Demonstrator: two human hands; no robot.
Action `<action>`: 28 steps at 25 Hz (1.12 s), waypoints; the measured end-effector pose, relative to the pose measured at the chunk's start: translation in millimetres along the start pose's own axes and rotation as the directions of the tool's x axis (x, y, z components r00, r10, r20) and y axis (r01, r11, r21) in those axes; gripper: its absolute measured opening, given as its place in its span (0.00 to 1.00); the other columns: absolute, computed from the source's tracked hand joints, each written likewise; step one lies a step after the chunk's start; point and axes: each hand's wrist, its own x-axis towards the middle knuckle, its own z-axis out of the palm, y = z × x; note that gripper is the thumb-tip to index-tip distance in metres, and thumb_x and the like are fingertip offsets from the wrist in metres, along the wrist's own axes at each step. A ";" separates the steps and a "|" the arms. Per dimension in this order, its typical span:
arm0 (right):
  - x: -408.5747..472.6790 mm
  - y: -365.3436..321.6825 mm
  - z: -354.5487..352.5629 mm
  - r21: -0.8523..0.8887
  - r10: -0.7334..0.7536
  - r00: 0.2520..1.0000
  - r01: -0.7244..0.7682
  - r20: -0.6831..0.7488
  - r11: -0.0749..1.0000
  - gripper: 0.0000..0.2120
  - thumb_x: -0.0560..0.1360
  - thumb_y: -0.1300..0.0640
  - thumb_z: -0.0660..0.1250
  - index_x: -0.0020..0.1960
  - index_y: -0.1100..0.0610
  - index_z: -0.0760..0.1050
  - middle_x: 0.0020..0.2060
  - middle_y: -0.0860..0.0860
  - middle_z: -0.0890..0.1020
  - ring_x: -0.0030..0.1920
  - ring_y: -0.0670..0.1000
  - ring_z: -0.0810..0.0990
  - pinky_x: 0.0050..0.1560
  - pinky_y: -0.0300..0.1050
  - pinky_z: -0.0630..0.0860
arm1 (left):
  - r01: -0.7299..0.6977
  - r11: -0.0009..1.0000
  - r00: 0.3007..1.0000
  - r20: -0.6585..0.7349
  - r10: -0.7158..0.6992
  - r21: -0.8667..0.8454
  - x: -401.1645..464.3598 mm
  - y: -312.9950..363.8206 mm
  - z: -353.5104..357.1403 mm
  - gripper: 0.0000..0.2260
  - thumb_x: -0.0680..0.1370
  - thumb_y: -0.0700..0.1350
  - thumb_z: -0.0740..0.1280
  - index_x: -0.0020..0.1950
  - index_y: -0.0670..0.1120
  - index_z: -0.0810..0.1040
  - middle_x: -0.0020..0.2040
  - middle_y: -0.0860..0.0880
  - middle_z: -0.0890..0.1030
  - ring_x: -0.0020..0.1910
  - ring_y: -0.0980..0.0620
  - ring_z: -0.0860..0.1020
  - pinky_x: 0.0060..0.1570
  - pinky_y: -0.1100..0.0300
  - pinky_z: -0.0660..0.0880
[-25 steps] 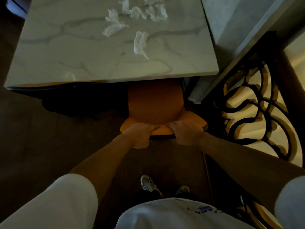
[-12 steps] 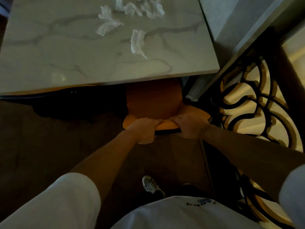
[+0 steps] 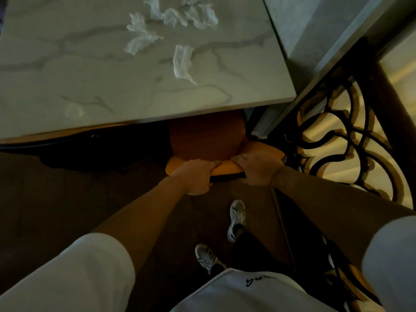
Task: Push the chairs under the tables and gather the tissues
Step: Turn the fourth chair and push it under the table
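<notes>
Both hands, left hand [image 3: 195,176] and right hand [image 3: 258,168], clench chair [image 3: 206,137] backrest; seat faces table [image 3: 90,86].

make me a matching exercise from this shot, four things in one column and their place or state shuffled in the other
Things
1. orange moulded chair
2. crumpled white tissues
3. black wrought-iron scrollwork railing
4. white lace-up trainers

Place or state
A. on the dark floor, below the arms
B. scattered on the marble-pattern tabletop
C. right of the table
D. backrest gripped by left hand and right hand

Pairs: 1-D, 2-B, 3-C, 4-A
</notes>
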 end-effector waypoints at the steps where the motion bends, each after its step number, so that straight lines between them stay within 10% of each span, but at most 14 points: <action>1: 1.6 1.1 -1.5 -0.002 0.001 1.000 -0.001 0.001 1.000 0.33 0.76 0.36 0.63 0.74 0.54 0.64 0.66 0.55 0.76 0.62 0.57 0.77 0.61 0.55 0.73 | -0.002 1.000 1.000 -0.005 0.002 0.006 1.3 -1.4 -0.9 0.34 0.73 0.53 0.66 0.76 0.64 0.55 0.62 0.53 0.78 0.51 0.52 0.76 0.48 0.53 0.72; 28: 63.9 44.6 -37.5 -0.087 -0.019 0.994 0.010 -0.107 0.996 0.30 0.75 0.35 0.61 0.70 0.52 0.68 0.59 0.53 0.80 0.53 0.54 0.80 0.52 0.53 0.77 | 0.059 0.997 0.997 -0.042 -0.057 0.044 54.8 -28.9 -61.7 0.34 0.72 0.54 0.66 0.76 0.63 0.57 0.61 0.53 0.78 0.48 0.54 0.75 0.47 0.55 0.69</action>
